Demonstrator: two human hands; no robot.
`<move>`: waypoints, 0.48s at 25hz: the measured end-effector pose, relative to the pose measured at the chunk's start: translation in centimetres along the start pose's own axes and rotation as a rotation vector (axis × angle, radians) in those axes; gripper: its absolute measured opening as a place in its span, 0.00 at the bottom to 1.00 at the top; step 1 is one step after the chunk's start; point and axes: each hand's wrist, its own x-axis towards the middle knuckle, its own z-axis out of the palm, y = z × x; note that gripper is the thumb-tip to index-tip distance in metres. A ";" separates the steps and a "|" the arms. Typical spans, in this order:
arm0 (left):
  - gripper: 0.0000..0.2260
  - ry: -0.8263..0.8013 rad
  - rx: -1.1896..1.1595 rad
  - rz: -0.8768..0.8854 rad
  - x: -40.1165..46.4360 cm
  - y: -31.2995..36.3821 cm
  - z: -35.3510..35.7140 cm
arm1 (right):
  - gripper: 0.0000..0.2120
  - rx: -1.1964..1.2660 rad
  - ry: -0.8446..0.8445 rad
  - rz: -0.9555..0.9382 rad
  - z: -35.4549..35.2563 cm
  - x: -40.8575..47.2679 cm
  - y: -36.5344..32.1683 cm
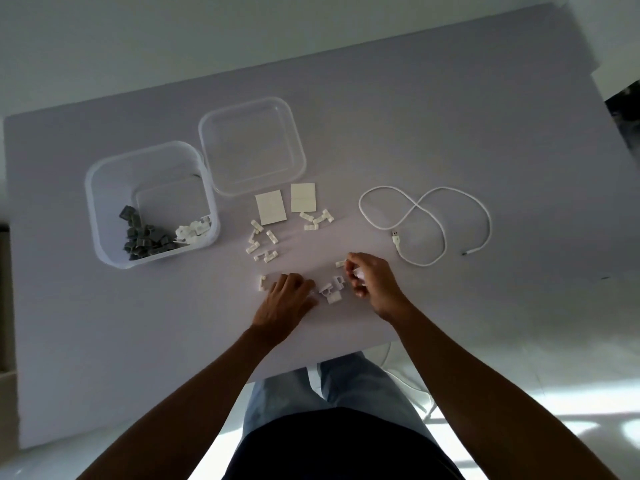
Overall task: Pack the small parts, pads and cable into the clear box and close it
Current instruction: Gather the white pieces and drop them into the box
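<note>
The clear box (104, 188) stands open at the left, with several grey parts (143, 237) and white parts (192, 232) in its bottom. Its lid (252, 147) lies flat just right of it. Two pale pads (272, 207) (303, 197) lie below the lid. Several small white parts (263, 242) are scattered on the table. A white cable (426, 223) lies looped at the right. My left hand (289, 299) rests palm down over parts. My right hand (370, 278) is curled around white parts, its fingertips at another part (341, 263).
The work surface is a pale table (450, 133) whose near edge runs just below my wrists. A brown cardboard box (5, 341) stands at the far left edge. My legs and the light floor show under the table's near edge.
</note>
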 end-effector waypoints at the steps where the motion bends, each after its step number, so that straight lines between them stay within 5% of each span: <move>1: 0.18 0.011 0.004 0.029 -0.2 -0.4 0.1 | 0.11 -0.272 0.078 -0.116 0.0 0.2 0.7; 4: 0.19 0.055 -0.014 0.103 -0.9 -1.8 0.4 | 0.14 -0.708 0.033 -0.364 -0.1 0.4 2.9; 7: 0.16 0.140 -0.038 0.119 -1.1 -2.1 1.0 | 0.22 -0.777 -0.047 -0.347 0.5 0.1 4.0; 12: 0.14 0.141 -0.113 0.119 -0.3 -1.8 0.8 | 0.16 -0.797 0.053 -0.413 1.9 0.7 4.8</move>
